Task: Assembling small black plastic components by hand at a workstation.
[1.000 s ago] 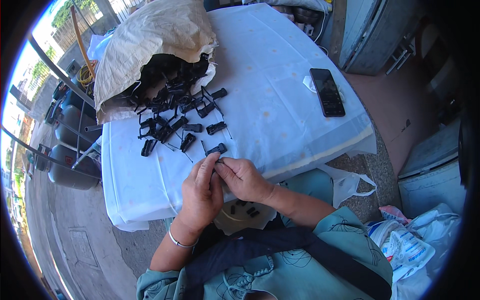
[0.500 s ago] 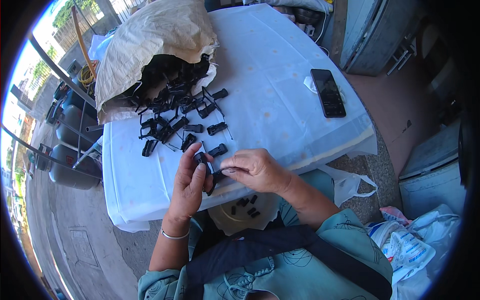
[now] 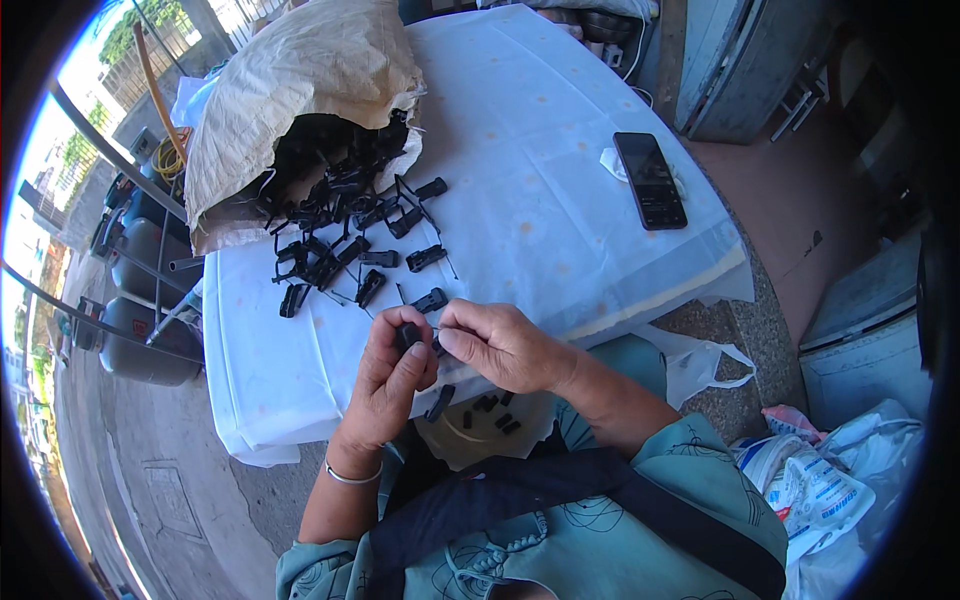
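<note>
My left hand (image 3: 388,375) is closed around a small black plastic part (image 3: 408,337), held just over the table's near edge. Right beside it, my right hand (image 3: 505,345) has its thumb and forefinger pinched together; what they hold is hidden. Below the hands shows another black piece (image 3: 438,402), above the rim of a pale tub; whether it hangs from the hands or is loose, I cannot tell. Beyond my fingertips lies a black plastic part (image 3: 430,300), and a heap of similar parts with thin strips (image 3: 325,260) spreads behind it.
A woven sack (image 3: 310,70) spills black parts onto the white-covered table (image 3: 530,190). At the right lies a phone (image 3: 650,180). The pale tub (image 3: 455,455) at my lap holds several small black pieces. Plastic bags (image 3: 810,500) sit at lower right; grey tanks (image 3: 145,340) stand at left.
My hands have drawn closer together, and the part in my left hand is turned differently. A black piece now shows lower, below the hands. The view has shifted slightly.
</note>
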Available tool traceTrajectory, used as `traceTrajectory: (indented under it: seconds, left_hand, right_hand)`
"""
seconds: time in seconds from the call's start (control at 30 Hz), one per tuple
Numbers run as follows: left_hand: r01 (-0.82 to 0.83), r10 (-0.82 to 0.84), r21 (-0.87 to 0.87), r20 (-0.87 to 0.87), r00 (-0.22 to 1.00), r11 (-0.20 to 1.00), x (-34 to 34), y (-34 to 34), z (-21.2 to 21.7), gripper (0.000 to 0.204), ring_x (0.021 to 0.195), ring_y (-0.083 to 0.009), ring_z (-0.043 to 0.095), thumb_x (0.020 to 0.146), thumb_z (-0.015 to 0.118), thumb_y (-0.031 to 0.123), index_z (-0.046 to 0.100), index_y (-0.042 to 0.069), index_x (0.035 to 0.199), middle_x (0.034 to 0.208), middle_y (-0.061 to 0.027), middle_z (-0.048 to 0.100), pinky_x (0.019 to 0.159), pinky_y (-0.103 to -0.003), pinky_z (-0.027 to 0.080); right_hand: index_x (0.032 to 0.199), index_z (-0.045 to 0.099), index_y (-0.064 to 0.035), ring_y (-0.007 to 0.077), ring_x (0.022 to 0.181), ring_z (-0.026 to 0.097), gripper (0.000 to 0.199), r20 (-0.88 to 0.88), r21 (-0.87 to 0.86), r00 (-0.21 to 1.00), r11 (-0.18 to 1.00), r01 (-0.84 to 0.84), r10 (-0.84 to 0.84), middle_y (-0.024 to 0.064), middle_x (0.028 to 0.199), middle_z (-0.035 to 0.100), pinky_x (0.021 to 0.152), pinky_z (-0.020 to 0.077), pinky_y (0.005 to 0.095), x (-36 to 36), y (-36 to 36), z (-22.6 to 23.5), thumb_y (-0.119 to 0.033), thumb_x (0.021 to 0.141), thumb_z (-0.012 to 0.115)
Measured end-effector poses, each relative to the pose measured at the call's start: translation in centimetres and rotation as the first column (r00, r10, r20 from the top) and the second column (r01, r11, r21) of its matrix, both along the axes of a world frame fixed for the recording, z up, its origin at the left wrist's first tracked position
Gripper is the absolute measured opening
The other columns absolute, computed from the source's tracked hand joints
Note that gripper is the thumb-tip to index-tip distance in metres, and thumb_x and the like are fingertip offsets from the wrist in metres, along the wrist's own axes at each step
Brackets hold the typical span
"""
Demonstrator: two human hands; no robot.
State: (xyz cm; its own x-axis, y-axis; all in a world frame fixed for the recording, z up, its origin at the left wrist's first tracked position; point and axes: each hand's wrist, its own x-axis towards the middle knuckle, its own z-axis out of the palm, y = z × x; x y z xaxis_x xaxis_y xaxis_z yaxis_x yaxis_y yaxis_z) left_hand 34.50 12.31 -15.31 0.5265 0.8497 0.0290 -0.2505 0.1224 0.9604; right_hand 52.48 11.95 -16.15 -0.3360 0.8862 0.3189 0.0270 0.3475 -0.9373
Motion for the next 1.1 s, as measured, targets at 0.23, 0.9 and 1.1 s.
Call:
traceTrajectory:
  seconds: [0.23,0.9,1.1]
  left_hand:
    - [-0.01,0.036,0.11,-0.232,0.972,0.994,0.7,0.0,0.2,0.018,0.066,-0.0065,0.036,0.09,0.045,0.001,0.039,0.004,0.106,0.078,0.001,0.041,0.058,-0.02,0.034]
    - [0.173,0.474,0.747,-0.564,0.676,0.642,0.3,-0.1,-0.8,0.031,0.081,-0.0324,0.059,0.076,0.054,-0.007,0.052,0.0,0.106,0.094,-0.0183,0.058,0.07,-0.034,0.047]
    - [0.196,0.448,0.732,-0.581,0.68,0.652,0.7,-0.6,-0.8,0.026,0.081,-0.0343,0.061,0.075,0.057,-0.002,0.057,0.003,0.1,0.093,-0.0172,0.061,0.07,-0.037,0.05]
  right_hand:
    - [0.076,0.048,0.0009,0.036,0.057,0.051,0.022,0.146,0.044,0.989,0.999,-0.001,-0.006,0.0184,0.063,0.053,0.054,0.0424,0.0367,0.0,0.1,0.2,-0.016,0.091,0.05]
    - [0.119,0.049,-0.0042,0.0347,0.083,0.062,0.035,0.75,0.392,-0.055,0.375,0.84,-0.659,0.0193,0.093,0.063,0.072,0.0488,0.0437,15.9,1.0,0.1,-0.018,0.088,0.046]
    - [0.123,0.047,-0.0045,0.0365,0.084,0.061,0.039,0.815,0.303,-0.026,0.388,0.87,-0.579,0.0204,0.089,0.064,0.074,0.0476,0.0462,16.3,4.1,-0.2,-0.02,0.087,0.045]
